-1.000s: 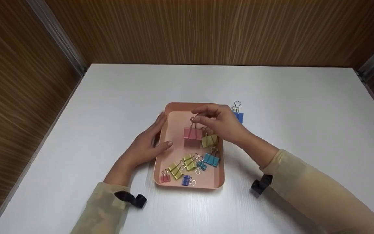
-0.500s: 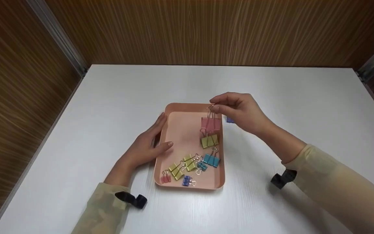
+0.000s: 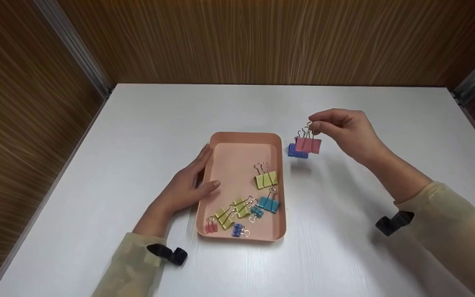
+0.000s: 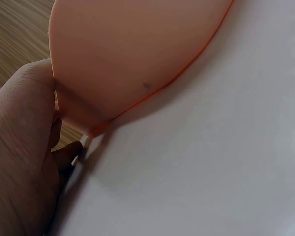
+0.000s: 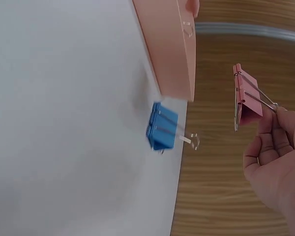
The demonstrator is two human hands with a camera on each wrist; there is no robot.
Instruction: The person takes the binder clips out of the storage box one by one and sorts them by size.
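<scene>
The white bench (image 3: pixel 138 132) has much free surface on its left part and along its far edge, up to the wooden walls. The left hand (image 3: pixel 188 183) lies flat against the left rim of the peach tray (image 3: pixel 237 140), fingers straight and relaxed, the thumb over the rim; it grips nothing. The tray has its long axis going from near to far, and its far half is bare. In its near half I count seven binder clips: one small pink clip (image 3: pixel 210 225) at the near-left corner, two yellow-green clips (image 3: pixel 232 211) beside each other, one small dark blue clip (image 3: pixel 237 230) near the front rim, one small teal clip (image 3: pixel 256 211), one larger teal clip (image 3: pixel 269 203), and one yellow-green clip (image 3: pixel 266 178) more to the far side by the right rim. Just right of the tray's far-right corner one blue binder clip (image 3: pixel 296 152) rests on the bench. Above it and a little to the right, the right hand (image 3: pixel 346 132) pinches the wire handles of a pink binder clip (image 3: pixel 308 144), which hangs in the air with the handles up and the pink body down, its wide side running left to right. To the right of this hand the bench is free to its right edge.
</scene>
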